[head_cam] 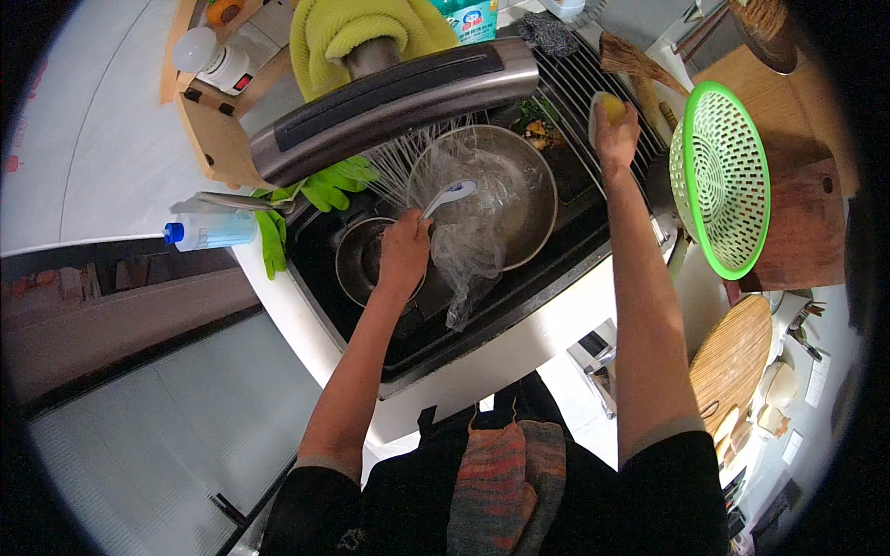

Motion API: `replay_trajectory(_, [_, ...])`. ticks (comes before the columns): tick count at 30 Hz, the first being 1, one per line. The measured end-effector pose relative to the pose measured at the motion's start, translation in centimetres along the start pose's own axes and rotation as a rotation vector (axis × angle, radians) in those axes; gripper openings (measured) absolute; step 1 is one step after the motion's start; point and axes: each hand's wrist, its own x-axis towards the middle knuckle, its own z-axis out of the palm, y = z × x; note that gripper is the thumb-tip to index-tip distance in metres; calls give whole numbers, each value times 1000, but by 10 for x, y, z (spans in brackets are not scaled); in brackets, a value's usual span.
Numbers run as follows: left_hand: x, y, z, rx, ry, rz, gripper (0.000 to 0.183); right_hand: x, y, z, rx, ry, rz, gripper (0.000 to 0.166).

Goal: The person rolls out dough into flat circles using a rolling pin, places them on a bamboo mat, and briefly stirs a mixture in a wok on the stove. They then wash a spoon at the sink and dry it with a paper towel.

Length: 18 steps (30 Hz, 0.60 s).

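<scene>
My left hand (405, 250) grips a white soup spoon (452, 197) with a blue pattern, tilted over the sink. Under it is a large metal bowl (535, 229) with crumpled clear plastic film (473, 243) inside and draping over its near rim. A smaller metal pan (358, 254) sits left of the bowl, partly hidden by my left hand. Water streams from the wide faucet (396, 104) in many thin jets beside the spoon. At the right, my right hand (617, 139) is closed around a yellow and white sponge (613, 109), above the wire rack (573, 104).
Food scraps (542, 132) lie in the dark sink (556, 250). Green rubber gloves (330, 187) and a blue-capped bottle (212, 231) are on the left. A green colander (719, 181) stands on the right, before a wooden board (799, 229). Steel wool (549, 33) rests at the back.
</scene>
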Motion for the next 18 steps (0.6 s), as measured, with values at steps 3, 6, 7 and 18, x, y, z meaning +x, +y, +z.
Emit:
replay_trajectory(3, [5,4,-3,38,-84,-33,18,21,22,2,-119,9,63,75])
replay_trajectory(6, [2,-1,-5,37,-50,-35,21,-11,-42,-25,-387,108,118,62])
replay_trajectory(7, [3,0,-5,26,-14,-13,22,-20,-56,-39,-273,84,-138,57])
replay_trajectory(18, [14,36,-25,-302,-107,-153,20,-203,-99,-34,52,-925,-360,25])
